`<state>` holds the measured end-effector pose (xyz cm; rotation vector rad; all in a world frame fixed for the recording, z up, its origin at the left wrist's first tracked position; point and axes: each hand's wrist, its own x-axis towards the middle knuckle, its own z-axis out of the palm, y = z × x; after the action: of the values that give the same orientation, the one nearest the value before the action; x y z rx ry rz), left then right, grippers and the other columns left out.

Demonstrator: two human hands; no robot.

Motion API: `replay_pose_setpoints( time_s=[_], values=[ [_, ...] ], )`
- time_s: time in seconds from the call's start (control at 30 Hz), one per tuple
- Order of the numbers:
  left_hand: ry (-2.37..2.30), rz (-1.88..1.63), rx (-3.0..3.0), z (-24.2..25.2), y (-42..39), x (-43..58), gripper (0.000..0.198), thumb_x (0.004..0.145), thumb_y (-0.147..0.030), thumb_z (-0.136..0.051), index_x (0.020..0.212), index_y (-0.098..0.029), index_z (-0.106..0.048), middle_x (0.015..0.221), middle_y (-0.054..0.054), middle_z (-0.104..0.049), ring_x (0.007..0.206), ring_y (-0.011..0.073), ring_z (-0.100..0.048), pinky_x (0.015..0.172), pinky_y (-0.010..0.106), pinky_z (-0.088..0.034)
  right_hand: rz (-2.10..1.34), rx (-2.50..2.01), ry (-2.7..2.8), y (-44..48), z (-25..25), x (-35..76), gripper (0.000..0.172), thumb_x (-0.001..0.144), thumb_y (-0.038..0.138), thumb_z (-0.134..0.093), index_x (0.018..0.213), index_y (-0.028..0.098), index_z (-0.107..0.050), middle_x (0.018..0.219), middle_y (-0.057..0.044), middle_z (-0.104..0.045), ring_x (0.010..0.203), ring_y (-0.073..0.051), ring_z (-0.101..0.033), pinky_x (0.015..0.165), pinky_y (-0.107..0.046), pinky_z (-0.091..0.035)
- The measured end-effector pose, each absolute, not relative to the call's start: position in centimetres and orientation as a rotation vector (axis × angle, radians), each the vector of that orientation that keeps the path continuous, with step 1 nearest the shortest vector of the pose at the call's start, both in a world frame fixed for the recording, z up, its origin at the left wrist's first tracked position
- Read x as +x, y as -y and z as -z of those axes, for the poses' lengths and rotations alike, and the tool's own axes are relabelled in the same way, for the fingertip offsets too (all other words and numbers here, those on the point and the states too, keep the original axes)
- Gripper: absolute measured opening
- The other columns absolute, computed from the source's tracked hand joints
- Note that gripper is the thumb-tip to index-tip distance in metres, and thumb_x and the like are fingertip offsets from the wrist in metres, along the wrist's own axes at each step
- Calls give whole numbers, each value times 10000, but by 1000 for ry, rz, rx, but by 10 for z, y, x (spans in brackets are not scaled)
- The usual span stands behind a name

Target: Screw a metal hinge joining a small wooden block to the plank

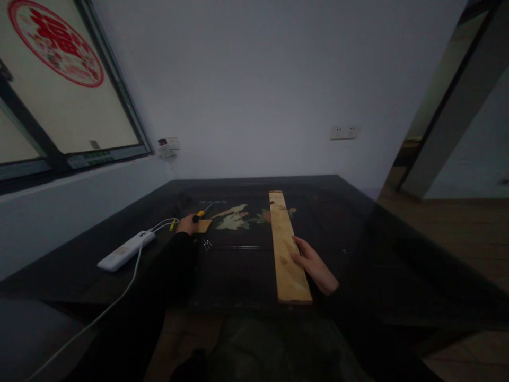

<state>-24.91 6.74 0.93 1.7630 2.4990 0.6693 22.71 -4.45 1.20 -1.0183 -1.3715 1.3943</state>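
Note:
A long, light wooden board lies lengthwise on the dark table, its near end close to the front edge. My right hand grips the board's right side, thumb and a finger on its top face. Further left, my left hand is closed around the black end of a screwdriver with a yellow and black handle, its shaft pointing away to the right. Just beside those fingers is a small wooden piece, partly covered by the hand. Several screws lie nearer to me.
A white power strip with a white cable rests on the left of the dark table. By the left wrist is a small yellow item. Bird and flower pictures decorate the tabletop. Behind stands a wall with sockets.

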Motion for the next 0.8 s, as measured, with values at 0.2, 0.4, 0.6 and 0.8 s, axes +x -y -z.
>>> replay_pose_setpoints(
  time_s=[0.2, 0.4, 0.6, 0.8],
  values=[
    [-2553, -668, 1737, -11, -62, -243, 446, 799, -188, -554, 1241, -157, -601, 1219, 133, -642, 1131, 286, -596, 932, 341, -459, -1400, -1038, 1354, 43, -11, 226, 740, 671, 392, -680, 1335, 197, -418, 1361, -134, -518, 1247, -269, -494, 1052, -429, -382],
    [-2392, -1084, 1642, -32, -58, -211, 470, 764, -166, -613, 1232, -134, -603, 1218, 123, -645, 1141, 261, -593, 980, 337, -449, -1269, -1043, 1376, 40, -12, 228, 649, 701, 364, -653, 1310, 226, -476, 1411, -108, -477, 1313, -258, -426, 1110, -450, -298],
    [-1405, -1459, 1311, -43, -46, -97, 538, 777, -180, -634, 1296, -100, -518, 1204, 144, -648, 1076, 230, -634, 954, 367, -485, -1118, -958, 1359, -7, -27, 218, 612, 699, 408, -671, 1260, 197, -543, 1396, -123, -496, 1302, -244, -446, 1091, -420, -331],
    [-954, -1441, 1242, -14, -31, 39, 466, 729, -177, -695, 1179, -132, -584, 1192, 151, -652, 1097, 234, -627, 997, 406, -461, -1382, -909, 1110, -43, -29, 199, 415, 731, 472, -662, 1023, 181, -625, 1115, -105, -678, 1010, -186, -647, 908, -326, -487]
  ],
)
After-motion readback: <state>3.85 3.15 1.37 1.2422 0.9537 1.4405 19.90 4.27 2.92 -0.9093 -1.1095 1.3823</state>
